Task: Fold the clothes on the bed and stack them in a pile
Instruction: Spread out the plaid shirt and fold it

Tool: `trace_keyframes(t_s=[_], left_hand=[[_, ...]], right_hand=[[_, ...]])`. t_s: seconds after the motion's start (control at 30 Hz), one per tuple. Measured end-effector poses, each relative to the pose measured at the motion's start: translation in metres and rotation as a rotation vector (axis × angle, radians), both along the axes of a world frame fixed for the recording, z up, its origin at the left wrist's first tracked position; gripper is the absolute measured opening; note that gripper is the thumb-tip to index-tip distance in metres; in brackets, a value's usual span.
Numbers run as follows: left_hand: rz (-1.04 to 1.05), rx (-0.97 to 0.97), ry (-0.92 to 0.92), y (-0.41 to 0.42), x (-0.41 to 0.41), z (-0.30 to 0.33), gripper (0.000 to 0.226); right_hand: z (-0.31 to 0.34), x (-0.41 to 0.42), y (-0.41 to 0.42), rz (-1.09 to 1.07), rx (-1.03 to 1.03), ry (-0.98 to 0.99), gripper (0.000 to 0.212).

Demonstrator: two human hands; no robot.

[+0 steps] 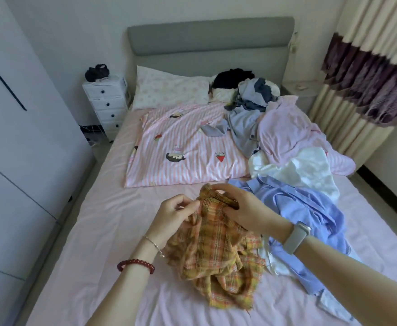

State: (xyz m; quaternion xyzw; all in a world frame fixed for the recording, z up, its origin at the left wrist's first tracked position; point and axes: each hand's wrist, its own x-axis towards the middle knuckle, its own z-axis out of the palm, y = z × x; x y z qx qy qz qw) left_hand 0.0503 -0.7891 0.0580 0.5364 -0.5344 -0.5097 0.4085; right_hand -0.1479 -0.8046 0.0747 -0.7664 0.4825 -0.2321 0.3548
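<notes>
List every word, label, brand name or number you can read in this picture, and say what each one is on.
None can be read.
The striped pink quilt carries cartoon prints, with no legible letters.
The plaid garment, which both the left hand and the right hand grip, shows no label.
The watch band on the right wrist shows no face or marking.

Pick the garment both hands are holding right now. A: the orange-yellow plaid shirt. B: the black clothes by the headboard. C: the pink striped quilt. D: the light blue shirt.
A: the left hand and right hand both pinch the upper edge of the orange-yellow plaid shirt, while the light blue shirt lies untouched beside it on the bed.
</notes>
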Motion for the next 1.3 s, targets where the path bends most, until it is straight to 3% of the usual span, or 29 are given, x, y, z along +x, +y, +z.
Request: trace_keyframes(t_s=[0.07,0.2,0.3,0.4,0.5,0.57,0.63,0.73,0.83,1.07,1.17,1.3], left_hand=[[-0.023,-0.048,-0.041,-0.007,0.000,0.007,0.007],[-0.258,-0.083,-0.008,-0.021,-0.015,0.031,0.041],[-0.419,-0.114,0.046,-0.035,-0.031,0.051,0.050],[-0.540,-0.112,0.025,-0.050,-0.045,0.070,0.048],[-0.580,-0.125,0.001,-0.058,-0.061,0.082,0.026],[-0.501,-0.258,-0.130,-0.059,-0.075,0.083,0.010],[-0.358,-0.391,-0.232,-0.061,-0.089,0.081,0.011],[-0.196,-0.446,-0.149,-0.062,-0.101,0.080,0.016],[-0.080,-0.401,-0.046,-0.063,-0.108,0.081,0.017],[0.166,-0.464,0.000,-0.069,-0.104,0.099,0.021],[0.284,-0.472,-0.013,-0.068,-0.093,0.110,0.021],[0.424,-0.513,0.030,-0.067,-0.072,0.126,0.021]], right_hand=[[0.015,-0.010,-0.003,0.055,-0.019,0.027,0.047],[0.058,-0.026,-0.012,0.125,-0.243,0.150,0.028],[0.087,-0.039,-0.018,0.199,-0.450,0.193,0.021],[0.106,-0.058,-0.020,0.190,-0.541,0.218,0.017],[0.109,-0.078,-0.022,0.099,-0.583,0.199,0.017],[0.102,-0.087,-0.023,0.040,-0.594,0.178,0.016],[0.092,-0.093,-0.026,-0.033,-0.599,0.156,0.015],[0.076,-0.095,-0.030,-0.267,-0.616,0.091,0.015],[0.058,-0.086,-0.033,-0.507,-0.696,0.153,0.024],[0.031,-0.054,-0.019,-0.618,-0.392,-0.129,0.054],[0.022,-0.047,-0.019,-0.599,-0.181,-0.054,0.036],[0.030,-0.037,-0.026,-0.569,-0.150,-0.102,0.007]])
